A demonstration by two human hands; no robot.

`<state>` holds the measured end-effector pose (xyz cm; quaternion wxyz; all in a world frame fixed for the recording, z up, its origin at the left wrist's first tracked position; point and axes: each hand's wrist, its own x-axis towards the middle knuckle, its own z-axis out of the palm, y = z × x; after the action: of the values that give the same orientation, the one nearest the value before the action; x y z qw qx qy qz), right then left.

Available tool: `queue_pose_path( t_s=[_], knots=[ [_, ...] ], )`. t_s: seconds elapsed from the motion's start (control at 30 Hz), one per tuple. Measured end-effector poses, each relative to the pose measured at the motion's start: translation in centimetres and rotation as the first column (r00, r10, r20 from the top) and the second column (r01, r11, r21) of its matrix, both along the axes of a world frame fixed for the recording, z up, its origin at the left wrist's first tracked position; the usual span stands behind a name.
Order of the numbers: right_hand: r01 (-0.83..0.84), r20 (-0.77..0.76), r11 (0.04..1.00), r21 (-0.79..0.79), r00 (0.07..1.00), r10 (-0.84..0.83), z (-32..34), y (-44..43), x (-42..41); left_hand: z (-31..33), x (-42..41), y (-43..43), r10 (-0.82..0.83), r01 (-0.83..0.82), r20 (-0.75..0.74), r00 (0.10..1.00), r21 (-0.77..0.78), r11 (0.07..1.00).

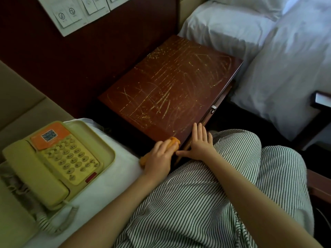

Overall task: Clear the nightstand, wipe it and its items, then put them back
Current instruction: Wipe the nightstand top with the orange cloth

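At near corner of nightstand surface (pixel 170 90) | my left grip (pixel 159 156) clutches orange cloth (pixel 173 140) | my right grip (pixel 200 142) flat, empty | telephone (pixel 59 158) on bed (pixel 114 185)

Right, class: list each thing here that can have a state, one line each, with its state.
nightstand: top bare, marked all over with pale streaks.
telephone: on the white bedding to the left, handset on its cradle.
orange cloth: bunched at the nightstand's near corner.
left hand: grips the orange cloth.
right hand: fingers straight, resting on the nightstand's front edge.
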<state>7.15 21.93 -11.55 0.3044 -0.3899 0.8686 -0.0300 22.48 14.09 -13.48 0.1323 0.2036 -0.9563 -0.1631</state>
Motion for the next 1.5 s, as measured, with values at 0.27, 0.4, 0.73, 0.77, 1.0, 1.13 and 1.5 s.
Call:
queue_pose_path(
  t_s=[0.27,0.4,0.73,0.77,1.0,1.13,1.5],
  knots=[
    [-0.026,0.029,1.0,-0.005,0.999,0.026,-0.2,-0.3,0.1,0.5,0.2,-5.1,0.273,-0.277,0.08,0.959,0.041,0.96],
    [-0.007,0.028,1.0,-0.011,1.0,0.007,-0.4,-0.5,0.1,0.9,-1.5,-4.6,0.311,-0.311,0.077,0.947,-0.012,0.95],
    [-0.006,0.013,1.0,-0.018,1.0,0.006,-0.3,-0.4,0.1,-0.4,0.7,-1.4,-0.095,0.095,0.0,0.995,0.047,0.994],
    [-0.003,0.016,1.0,-0.013,1.0,0.004,-0.3,-0.4,0.1,-0.1,0.5,-2.2,-0.007,0.008,-0.006,1.0,0.076,0.997],
    [0.026,0.035,1.0,-0.014,0.999,-0.025,-0.3,-0.6,0.0,0.8,-3.4,-3.3,0.315,-0.316,0.062,0.947,0.018,0.949],
    [0.033,0.026,0.999,-0.023,0.999,-0.032,-0.3,-0.4,0.0,0.4,-2.7,-1.4,0.147,-0.148,0.045,0.988,0.012,0.989],
    [0.069,0.015,0.997,-0.038,0.998,-0.068,-0.1,-0.3,-0.1,0.6,-1.6,-5.8,0.183,-0.185,0.071,0.981,0.032,0.982]
  ],
)
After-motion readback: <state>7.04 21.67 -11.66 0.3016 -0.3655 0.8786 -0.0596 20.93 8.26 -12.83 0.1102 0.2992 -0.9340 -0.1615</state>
